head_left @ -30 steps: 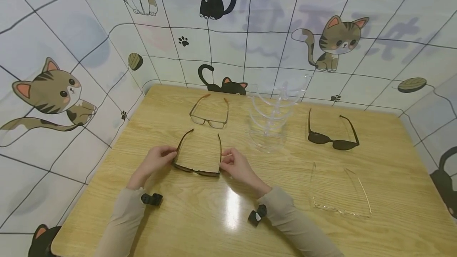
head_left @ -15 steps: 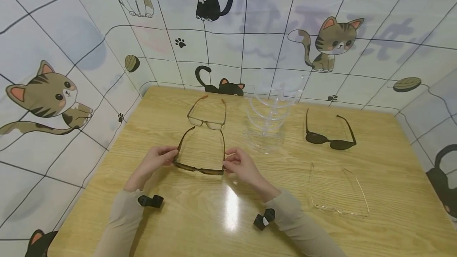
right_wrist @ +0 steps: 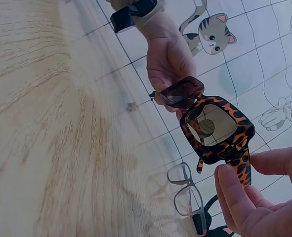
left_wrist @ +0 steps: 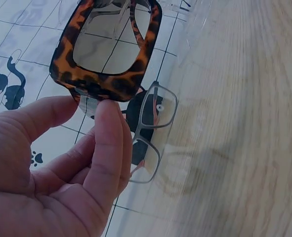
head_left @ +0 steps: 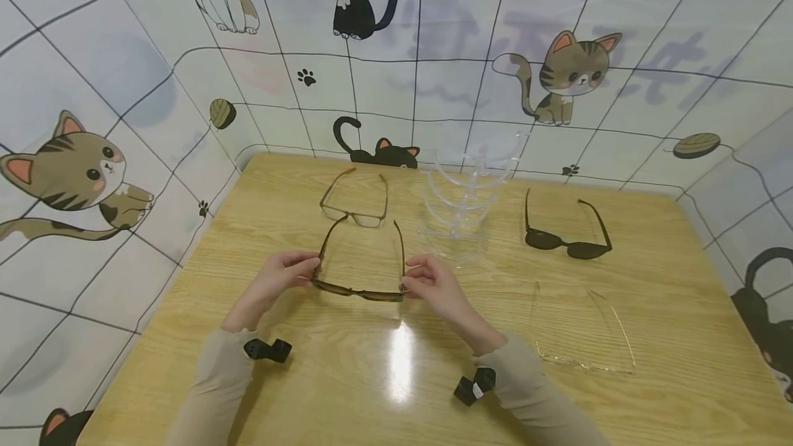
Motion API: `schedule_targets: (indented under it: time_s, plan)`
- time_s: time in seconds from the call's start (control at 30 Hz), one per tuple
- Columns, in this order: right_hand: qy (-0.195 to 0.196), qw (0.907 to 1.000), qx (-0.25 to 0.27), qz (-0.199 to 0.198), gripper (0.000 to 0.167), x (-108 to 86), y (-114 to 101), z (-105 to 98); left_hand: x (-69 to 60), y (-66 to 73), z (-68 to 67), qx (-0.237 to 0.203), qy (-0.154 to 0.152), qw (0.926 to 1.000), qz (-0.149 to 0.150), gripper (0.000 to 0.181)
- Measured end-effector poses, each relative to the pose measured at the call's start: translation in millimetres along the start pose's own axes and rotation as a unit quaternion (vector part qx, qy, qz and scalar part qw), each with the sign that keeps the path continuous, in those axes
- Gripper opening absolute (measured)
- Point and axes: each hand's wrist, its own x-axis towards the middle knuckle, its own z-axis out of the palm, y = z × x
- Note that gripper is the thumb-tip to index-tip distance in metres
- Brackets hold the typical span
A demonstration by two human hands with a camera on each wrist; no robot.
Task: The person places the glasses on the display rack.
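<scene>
Tortoiseshell sunglasses with unfolded temples are held between both hands. My left hand pinches them by the left temple near the hinge, thumb on one side and fingers on the other. At the opposite hinge, my right hand grips the right temple between thumb and fingers. In the right wrist view the brown rims appear raised above the table. Just behind them in the head view, grey-framed eyeglasses lie with temples pointing to the wall; the tip of the held left temple overlaps them.
A clear tiered display stand rises at the back middle of the wooden table. Black sunglasses lie to its right. Thin-framed clear glasses lie nearer at the right. Cat-print covering encloses the back and sides.
Both hands have carried the tortoiseshell sunglasses to the right and slightly up in the head view. The front has tilted a little, showing more of the lenses. The head view has shifted slightly.
</scene>
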Motion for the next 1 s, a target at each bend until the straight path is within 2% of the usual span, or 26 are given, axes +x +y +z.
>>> schedule_targets:
  time_s: [0.27,0.6,0.77,1.0]
  plan:
    - [0.017,0.9999,-0.001,0.003,0.032,-6.1,2.1,-14.1,4.7,6.8,14.2,-0.016,-0.002,0.9999,0.005,0.041]
    - [0.046,0.9984,0.028,0.016,0.03,-18.9,1.8,-29.3,11.6,16.3,33.9,-0.014,-0.029,0.9994,0.014,0.04]
    - [0.063,0.9976,0.019,0.021,0.03,-24.0,1.6,-37.2,15.0,18.5,43.2,-0.028,-0.044,0.9983,0.024,0.041]
    - [0.085,0.9961,0.011,0.018,0.03,-30.5,0.5,-49.1,21.0,23.5,57.6,-0.046,-0.051,0.9974,0.022,0.038]
